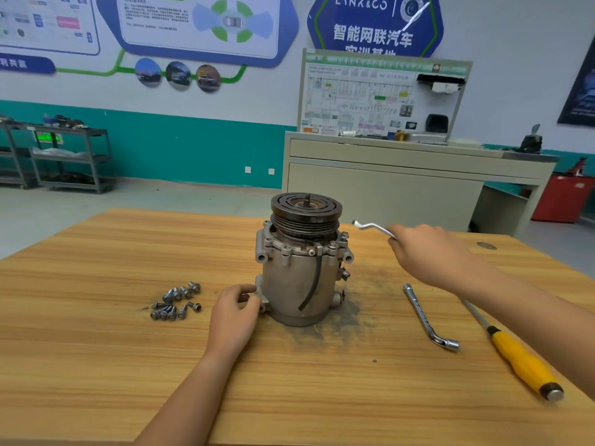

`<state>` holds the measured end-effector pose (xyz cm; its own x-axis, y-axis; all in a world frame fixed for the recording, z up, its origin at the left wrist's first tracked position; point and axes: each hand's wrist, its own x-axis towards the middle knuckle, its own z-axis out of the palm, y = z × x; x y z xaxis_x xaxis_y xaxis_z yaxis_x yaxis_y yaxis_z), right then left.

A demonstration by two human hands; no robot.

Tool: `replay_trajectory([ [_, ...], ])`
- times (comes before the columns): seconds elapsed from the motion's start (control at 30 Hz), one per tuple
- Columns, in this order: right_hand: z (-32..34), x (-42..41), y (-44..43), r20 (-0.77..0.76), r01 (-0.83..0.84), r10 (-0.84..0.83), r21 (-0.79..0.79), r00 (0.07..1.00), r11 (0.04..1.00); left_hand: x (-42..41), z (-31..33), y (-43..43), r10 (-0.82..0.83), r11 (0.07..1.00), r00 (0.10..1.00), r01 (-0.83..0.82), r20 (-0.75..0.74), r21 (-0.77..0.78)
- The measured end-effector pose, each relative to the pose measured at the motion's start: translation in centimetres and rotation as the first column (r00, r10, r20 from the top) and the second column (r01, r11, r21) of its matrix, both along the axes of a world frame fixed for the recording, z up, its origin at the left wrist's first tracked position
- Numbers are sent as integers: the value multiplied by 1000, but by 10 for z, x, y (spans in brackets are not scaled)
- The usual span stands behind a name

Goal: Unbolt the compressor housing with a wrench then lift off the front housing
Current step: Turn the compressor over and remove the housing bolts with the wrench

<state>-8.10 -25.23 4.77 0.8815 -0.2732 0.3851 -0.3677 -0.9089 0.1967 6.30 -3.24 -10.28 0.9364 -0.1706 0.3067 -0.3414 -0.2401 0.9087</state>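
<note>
A grey metal compressor [299, 278] stands upright on the wooden table [96, 349], its dark grooved pulley [306, 210] on top. Bolts sit in the flange of the front housing [306, 249] just below the pulley. My left hand [236, 312] grips a lug at the compressor's lower left. My right hand [428, 252] is raised to the right of the pulley and holds a silver offset wrench [373, 227], whose ring end points toward the compressor without touching it.
Several loose bolts [176, 300] lie left of the compressor. A silver L-shaped socket wrench [428, 318] and a yellow-handled screwdriver [518, 362] lie on the right. A dark smudge [360, 300] marks the wood. A cabinet [402, 175] stands behind the table.
</note>
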Motion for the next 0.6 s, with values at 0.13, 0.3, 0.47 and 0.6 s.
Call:
replay_trajectory([
  [0.13, 1, -3, 7, -40, -1, -3, -105, 999, 994, -2, 0, 2, 10, 1000, 1000, -10, -14, -27],
  [0.3, 3, 0, 11, -67, 5, -15, -139, 998, 990, -3, 0, 3, 16, 999, 1000, -16, -6, -36],
  [0.47, 4, -2, 15, -48, 37, -42, -99, 998, 994, -3, -1, 3, 30, 998, 999, -30, -13, -46],
  [0.6, 12, 0, 27, -142, 6, -37, -209, 989, 978, -2, -1, 2, 15, 999, 1000, -15, -15, -41],
])
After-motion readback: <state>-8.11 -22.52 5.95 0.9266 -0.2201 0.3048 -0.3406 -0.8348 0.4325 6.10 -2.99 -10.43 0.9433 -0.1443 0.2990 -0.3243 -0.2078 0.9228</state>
